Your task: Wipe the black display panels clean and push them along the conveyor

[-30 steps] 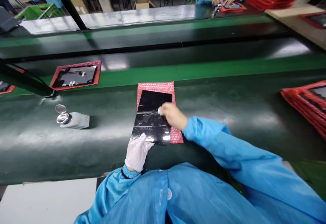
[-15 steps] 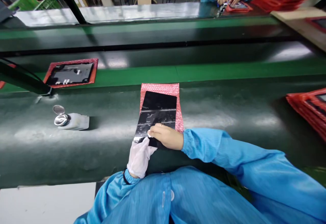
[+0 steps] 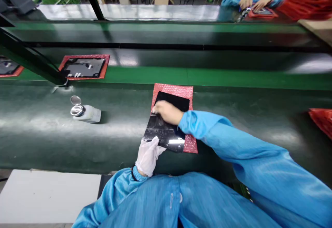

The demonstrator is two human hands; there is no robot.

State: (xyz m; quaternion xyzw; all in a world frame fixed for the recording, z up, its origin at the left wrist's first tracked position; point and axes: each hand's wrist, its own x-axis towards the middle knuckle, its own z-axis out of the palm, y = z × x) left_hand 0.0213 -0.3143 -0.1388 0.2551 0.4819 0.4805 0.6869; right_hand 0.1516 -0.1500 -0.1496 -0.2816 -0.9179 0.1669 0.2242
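A glossy black panel [image 3: 166,131] lies on a pink bubble-wrap sheet [image 3: 178,90] on the dark green bench. My left hand [image 3: 149,154], in a white glove, pins the panel's near left corner with its fingers pressed on it. My bare right hand [image 3: 166,112] rests closed on the panel's far left part, its fingers pinched round a small white wad that is mostly hidden.
A white bottle with a flipped-open metal cap [image 3: 84,112] lies on its side to the left. Another panel on a red sheet [image 3: 83,67] sits on the green conveyor belt [image 3: 233,77]. Red sheets [image 3: 321,120] lie at the right. A co-worker's hands [image 3: 252,3] work across the line.
My right hand has slid from the panel's near edge up to its far left part. My left hand still holds the near corner. The camera has shifted a little.
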